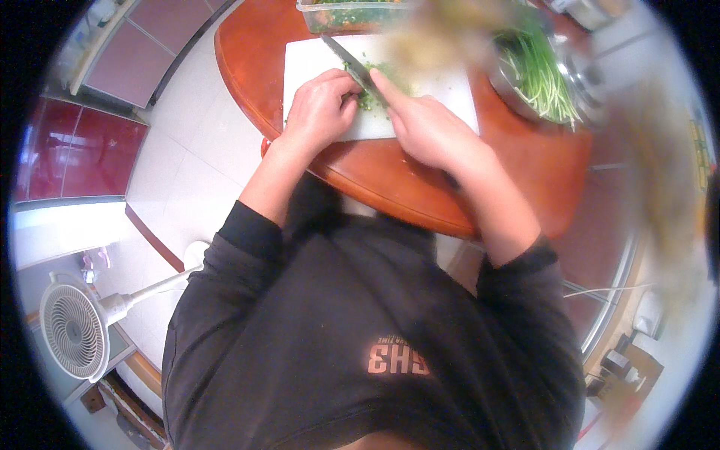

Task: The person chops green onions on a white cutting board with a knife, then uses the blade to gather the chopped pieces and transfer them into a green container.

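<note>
On a white cutting board (304,59) lie finely chopped green pieces (367,101). My right hand (427,126) grips a kitchen knife (351,66), its index finger stretched along the blade, whose tip points up and to the left. Against the blade's left side, my left hand (323,104) has curled fingers at a small bunch of greens, mostly hidden under them. A metal bowl (506,93) to the right holds long green stalks with pale ends (540,84), some hanging over its rim. Beyond the board stands a clear plastic container (351,17) with chopped green and orange food.
The board rests on a brown wooden table (394,180) with a curved near edge. A blurred smear covers part of the view above the board and at the right. A white standing fan (76,332) is at the lower left; red cabinets (84,152) line the left.
</note>
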Tool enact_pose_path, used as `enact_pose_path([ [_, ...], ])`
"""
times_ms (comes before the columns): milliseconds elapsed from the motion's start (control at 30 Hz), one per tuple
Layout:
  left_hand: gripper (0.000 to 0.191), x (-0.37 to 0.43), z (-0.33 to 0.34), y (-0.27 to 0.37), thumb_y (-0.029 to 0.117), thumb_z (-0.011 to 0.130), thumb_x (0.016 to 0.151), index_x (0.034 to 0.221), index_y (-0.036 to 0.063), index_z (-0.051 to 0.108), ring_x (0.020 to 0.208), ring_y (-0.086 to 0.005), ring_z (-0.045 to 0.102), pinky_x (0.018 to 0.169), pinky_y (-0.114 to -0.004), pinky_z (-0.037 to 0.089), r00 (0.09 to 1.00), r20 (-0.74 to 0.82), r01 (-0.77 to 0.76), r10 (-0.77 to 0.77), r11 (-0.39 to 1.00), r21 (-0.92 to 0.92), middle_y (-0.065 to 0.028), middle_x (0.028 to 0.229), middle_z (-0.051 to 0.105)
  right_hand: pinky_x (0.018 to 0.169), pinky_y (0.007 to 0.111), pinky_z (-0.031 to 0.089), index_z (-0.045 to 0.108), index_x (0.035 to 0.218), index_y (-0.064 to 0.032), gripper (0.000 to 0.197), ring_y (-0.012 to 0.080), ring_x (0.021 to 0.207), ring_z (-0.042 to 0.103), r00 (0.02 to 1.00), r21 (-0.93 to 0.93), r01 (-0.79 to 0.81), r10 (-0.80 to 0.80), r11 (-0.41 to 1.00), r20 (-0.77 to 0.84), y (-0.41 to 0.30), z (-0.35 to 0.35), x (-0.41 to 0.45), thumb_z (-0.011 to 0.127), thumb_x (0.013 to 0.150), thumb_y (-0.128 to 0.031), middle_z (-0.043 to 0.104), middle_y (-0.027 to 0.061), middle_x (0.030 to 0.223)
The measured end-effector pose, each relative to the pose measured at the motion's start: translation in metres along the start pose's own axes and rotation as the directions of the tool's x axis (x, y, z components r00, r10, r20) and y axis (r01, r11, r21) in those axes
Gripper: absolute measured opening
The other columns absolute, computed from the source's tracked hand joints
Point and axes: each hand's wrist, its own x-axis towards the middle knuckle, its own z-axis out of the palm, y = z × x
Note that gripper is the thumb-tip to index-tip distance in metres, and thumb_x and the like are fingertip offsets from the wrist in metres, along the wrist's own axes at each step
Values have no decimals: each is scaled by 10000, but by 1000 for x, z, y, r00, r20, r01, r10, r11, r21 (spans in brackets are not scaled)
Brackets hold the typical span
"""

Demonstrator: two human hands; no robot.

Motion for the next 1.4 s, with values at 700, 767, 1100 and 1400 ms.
enact_pose_path([
  [700, 94, 4, 4, -2, 108, 686, 768, 847, 59, 702, 822, -324, 677, 743, -397, 545, 1000, -24, 18, -17, 997, 79, -123, 873, 692, 739, 533, 487, 273, 1535, -182, 567, 477, 796, 626, 999, 47, -40, 39, 998, 31, 0, 9, 19, 384, 980, -146, 635, 326, 880],
  [767, 101, 1, 3, 0, 113, 690, 769, 859, 69, 709, 824, -319, 680, 744, -396, 546, 999, -24, 41, -39, 997, 69, -120, 880, 694, 734, 529, 486, 278, 1535, -191, 559, 474, 796, 626, 999, 31, 9, -8, 999, -31, 7, 15, 18, 378, 985, -157, 635, 323, 884],
  [1100, 109, -2, 8, -4, 144, 715, 784, 878, 91, 727, 787, -287, 694, 711, -374, 553, 993, -104, 68, -62, 996, 52, -103, 892, 707, 751, 544, 485, 304, 1517, -163, 571, 475, 817, 629, 999, -14, 4, -3, 1000, 42, -2, -4, -16, 423, 960, -119, 638, 322, 884],
  [1400, 97, 0, 5, -2, 99, 687, 767, 862, 82, 704, 827, -324, 671, 731, -412, 542, 994, -87, 70, -69, 997, 13, -124, 866, 691, 787, 540, 489, 299, 1517, -161, 555, 484, 863, 629, 990, -7, -8, 9, 1000, 138, 4, -13, -15, 410, 973, -139, 639, 330, 904],
])
